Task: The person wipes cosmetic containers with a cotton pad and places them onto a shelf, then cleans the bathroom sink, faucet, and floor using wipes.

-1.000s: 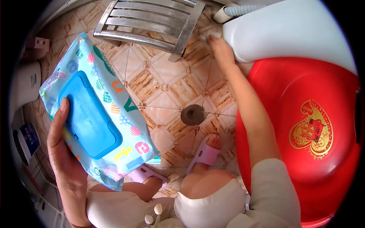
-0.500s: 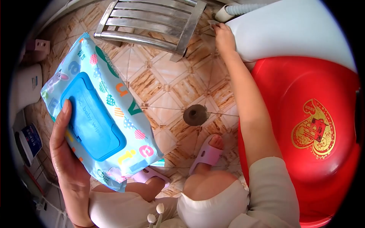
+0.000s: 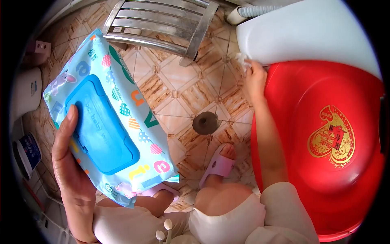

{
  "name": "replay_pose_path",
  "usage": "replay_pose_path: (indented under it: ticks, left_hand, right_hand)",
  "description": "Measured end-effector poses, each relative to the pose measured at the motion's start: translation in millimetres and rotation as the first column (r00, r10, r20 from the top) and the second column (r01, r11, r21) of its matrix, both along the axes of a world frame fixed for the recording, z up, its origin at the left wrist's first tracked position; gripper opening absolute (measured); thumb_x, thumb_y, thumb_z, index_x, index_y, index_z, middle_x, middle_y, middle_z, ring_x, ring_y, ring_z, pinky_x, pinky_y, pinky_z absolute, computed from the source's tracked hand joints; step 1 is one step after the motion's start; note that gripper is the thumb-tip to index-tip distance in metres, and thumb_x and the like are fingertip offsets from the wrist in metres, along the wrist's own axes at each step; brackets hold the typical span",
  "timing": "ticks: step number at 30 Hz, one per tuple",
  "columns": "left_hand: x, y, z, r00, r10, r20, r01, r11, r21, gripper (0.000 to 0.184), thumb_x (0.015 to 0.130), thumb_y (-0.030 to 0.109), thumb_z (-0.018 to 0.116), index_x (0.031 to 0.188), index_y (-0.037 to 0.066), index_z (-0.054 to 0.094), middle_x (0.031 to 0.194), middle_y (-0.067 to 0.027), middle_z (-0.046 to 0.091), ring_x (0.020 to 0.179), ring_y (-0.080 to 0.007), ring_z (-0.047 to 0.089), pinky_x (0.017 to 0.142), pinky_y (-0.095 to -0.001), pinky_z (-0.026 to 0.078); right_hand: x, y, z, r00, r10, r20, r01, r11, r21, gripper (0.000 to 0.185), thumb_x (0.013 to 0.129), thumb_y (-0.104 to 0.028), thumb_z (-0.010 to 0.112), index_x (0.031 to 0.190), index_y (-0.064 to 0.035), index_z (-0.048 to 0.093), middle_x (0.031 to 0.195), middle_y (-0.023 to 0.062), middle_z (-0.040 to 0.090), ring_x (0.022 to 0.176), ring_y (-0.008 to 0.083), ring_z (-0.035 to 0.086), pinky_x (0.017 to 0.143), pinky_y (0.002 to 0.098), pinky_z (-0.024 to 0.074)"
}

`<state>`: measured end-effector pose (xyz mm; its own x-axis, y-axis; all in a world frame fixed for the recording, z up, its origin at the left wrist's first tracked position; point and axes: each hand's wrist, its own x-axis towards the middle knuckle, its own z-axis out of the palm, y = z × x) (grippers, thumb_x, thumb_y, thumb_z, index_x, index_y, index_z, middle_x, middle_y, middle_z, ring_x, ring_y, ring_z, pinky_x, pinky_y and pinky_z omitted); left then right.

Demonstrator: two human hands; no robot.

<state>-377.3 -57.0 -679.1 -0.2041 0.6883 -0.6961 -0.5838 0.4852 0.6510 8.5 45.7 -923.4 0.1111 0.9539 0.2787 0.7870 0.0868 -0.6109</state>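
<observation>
My left hand (image 3: 65,162) grips a pack of baby wipes (image 3: 134,110) from its left side, thumb on the blue flip lid (image 3: 103,130), which is closed. The pack is light blue with colourful letters and a rabbit print. My right hand (image 3: 256,79) reaches forward, fingers pinched on a small white wipe (image 3: 242,59). That wipe is at the lower left edge of a smooth white rounded casing (image 3: 300,34). Just right of my right forearm is a large red plastic basin (image 3: 292,105) bearing a gold print.
A slatted metal stool (image 3: 158,24) stands ahead on the tiled floor (image 3: 178,81). A grey corrugated hose (image 3: 258,11) runs behind the casing. There is a round dark floor drain (image 3: 205,123) in the middle. A white bin-like container (image 3: 27,91) stands at left.
My right hand has drawn back toward me with the wipe, from near the hose to the casing's lower edge. The wipes pack stays in my left hand, shifted very slightly.
</observation>
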Motion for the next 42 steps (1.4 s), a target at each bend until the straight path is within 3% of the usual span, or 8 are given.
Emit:
replay_pose_path:
  ticks: [3,9,13,22,34,36,40,42]
  left_hand:
    - [1,1,-1,1.0,-0.024,0.005,0.024,0.999,-0.031,0.038,0.084,0.022,0.061,0.115,0.002,0.054,0.103,-0.0105,0.064,0.085,-0.019,0.065,0.08,-0.0316,0.052]
    - [3,-3,-2,0.999,0.015,-0.04,-0.015,1.0,-0.001,0.039,0.084,0.025,0.061,0.115,0.002,0.054,0.102,-0.0107,0.064,0.085,-0.0194,0.065,0.08,-0.0318,0.052]
    - [4,-4,-2,0.998,0.02,-0.056,-0.02,1.0,0.004,0.039,0.084,0.025,0.061,0.115,0.002,0.055,0.102,-0.0105,0.064,0.085,-0.0192,0.065,0.079,-0.0318,0.052]
    - [4,-2,2,0.999,-0.035,-0.008,0.035,0.999,0.024,0.038,0.082,0.02,0.063,0.113,0.0,0.054,0.1,-0.011,0.064,0.086,-0.0182,0.064,0.079,-0.0311,0.052]
    - [8,-10,-23,0.994,-0.051,0.093,0.046,0.997,0.059,0.036,0.082,0.02,0.064,0.111,0.001,0.055,0.1,-0.01,0.064,0.086,-0.0182,0.063,0.079,-0.0311,0.051]
    - [10,-10,-20,0.994,-0.062,0.089,0.056,0.996,0.064,0.041,0.082,0.023,0.064,0.115,0.002,0.053,0.102,-0.0102,0.064,0.084,-0.018,0.065,0.078,-0.0324,0.053]
    - [13,-11,-20,0.998,-0.046,0.033,0.044,0.998,0.04,0.041,0.082,0.024,0.064,0.115,0.003,0.053,0.103,-0.0096,0.064,0.084,-0.0179,0.065,0.078,-0.032,0.053]
    - [9,-13,-23,0.997,-0.019,0.073,0.017,0.999,0.031,0.034,0.083,0.02,0.062,0.111,0.002,0.056,0.102,-0.009,0.064,0.09,-0.0172,0.063,0.08,-0.0303,0.051]
  right_hand:
    - [-2,36,13,0.999,0.016,0.029,-0.021,0.981,0.195,0.022,0.078,0.008,0.05,0.095,0.0003,0.062,0.093,0.0145,0.063,0.078,0.0254,0.063,0.07,0.0326,0.0511]
    - [-31,75,-28,0.697,0.032,0.716,-0.149,0.984,0.101,0.023,0.076,-0.006,0.05,0.094,0.0008,0.063,0.104,0.0119,0.061,0.09,0.0258,0.057,0.077,0.0313,0.049]
    - [-34,72,-30,0.748,-0.061,0.66,-0.137,0.96,0.244,0.021,0.076,-0.006,0.05,0.091,0.0003,0.063,0.101,0.0108,0.061,0.091,0.0249,0.056,0.076,0.0311,0.0491]
    - [-12,81,-6,0.596,0.244,0.765,-0.341,0.939,-0.034,0.012,0.075,-0.003,0.051,0.082,-0.0055,0.061,0.09,0.011,0.06,0.09,0.0243,0.058,0.072,0.0329,0.05]
    - [32,18,-1,0.756,0.409,0.51,-0.217,0.893,-0.395,0.02,0.075,-0.002,0.049,0.089,-0.0031,0.064,0.085,0.0177,0.062,0.083,0.0335,0.059,0.072,0.0411,0.0477]
    - [48,7,-2,0.916,0.193,0.352,-0.2,0.98,-0.017,0.022,0.075,-0.002,0.051,0.091,-0.0028,0.065,0.089,0.0187,0.062,0.087,0.0343,0.059,0.074,0.0414,0.0468]
    - [53,-6,-1,0.937,-0.187,0.297,0.19,0.982,0.017,0.022,0.075,0.0,0.052,0.091,-0.0031,0.066,0.089,0.018,0.062,0.086,0.0345,0.059,0.075,0.0412,0.047]
    - [56,1,-19,0.859,-0.36,0.364,0.438,0.884,-0.161,0.018,0.075,0.001,0.052,0.086,-0.0015,0.066,0.09,0.0172,0.062,0.085,0.0355,0.059,0.074,0.0429,0.047]
